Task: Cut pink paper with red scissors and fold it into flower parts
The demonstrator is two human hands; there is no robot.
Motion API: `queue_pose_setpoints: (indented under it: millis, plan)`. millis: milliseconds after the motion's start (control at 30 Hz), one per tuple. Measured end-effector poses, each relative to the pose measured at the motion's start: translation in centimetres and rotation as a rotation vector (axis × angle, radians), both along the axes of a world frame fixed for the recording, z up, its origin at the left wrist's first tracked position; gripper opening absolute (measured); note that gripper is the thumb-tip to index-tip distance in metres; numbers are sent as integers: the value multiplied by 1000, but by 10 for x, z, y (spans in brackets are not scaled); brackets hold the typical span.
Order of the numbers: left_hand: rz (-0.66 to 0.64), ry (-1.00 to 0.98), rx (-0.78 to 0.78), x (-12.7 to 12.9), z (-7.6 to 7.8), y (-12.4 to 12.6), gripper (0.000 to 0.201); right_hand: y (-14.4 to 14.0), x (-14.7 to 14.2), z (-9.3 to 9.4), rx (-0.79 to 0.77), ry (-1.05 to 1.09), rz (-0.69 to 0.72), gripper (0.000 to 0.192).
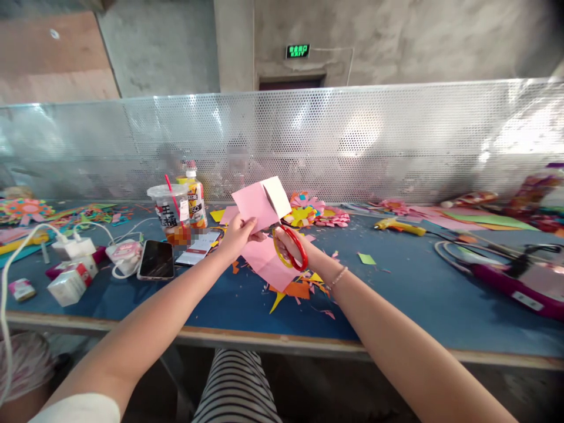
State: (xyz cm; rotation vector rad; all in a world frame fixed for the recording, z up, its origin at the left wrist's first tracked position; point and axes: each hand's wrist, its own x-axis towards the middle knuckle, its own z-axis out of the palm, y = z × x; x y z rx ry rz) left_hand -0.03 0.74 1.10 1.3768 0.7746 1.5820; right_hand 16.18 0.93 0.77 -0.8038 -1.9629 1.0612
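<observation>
My left hand (240, 236) pinches the lower left edge of a pink sheet of paper (255, 204), held up above the table. A paler flap (277, 197) stands at the sheet's right side. In my right hand (287, 244) is a pair of scissors with red and yellow handles (300, 249); the blades are mostly hidden behind the hand and paper, close to the sheet's lower right edge. Beneath both hands lies another pink sheet (271, 264), with orange paper scraps (295, 289) around it. Yellow and pink paper flowers (306, 212) sit just behind.
On the left are a plastic cup with a red straw (170, 208), a bottle (195, 200), phones (156, 259), a tissue pack (73, 283) and white cables. A yellow glue gun (400, 227) and purple power strip (515, 291) lie right. A perforated metal panel (396, 141) borders the back.
</observation>
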Motion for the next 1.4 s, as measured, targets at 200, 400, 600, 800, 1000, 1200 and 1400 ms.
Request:
queue_pose_setpoints:
  millis: [200, 400, 600, 800, 1000, 1200, 1400]
  plan:
    - [3, 17, 0, 1, 1, -2, 27, 3, 2, -5, -112, 123, 67, 41]
    - [-8, 65, -12, 2, 2, -5, 28, 5, 4, -8, -111, 146, 99, 45]
    - [-28, 72, -8, 2, 3, -8, 29, 4, 4, -2, -80, 86, 79, 45]
    - [-39, 76, -11, 2, 3, -9, 29, -1, 2, 6, -68, 62, 3, 43]
    - [-35, 59, -29, 2, 3, -9, 29, -6, 1, 9, -37, 59, -49, 41]
    - [-30, 45, -44, 2, 3, -9, 31, -3, 1, 4, -134, 135, 6, 40]
    - [-84, 128, -42, 2, 0, -7, 29, 7, 3, -5, -228, 212, 129, 45]
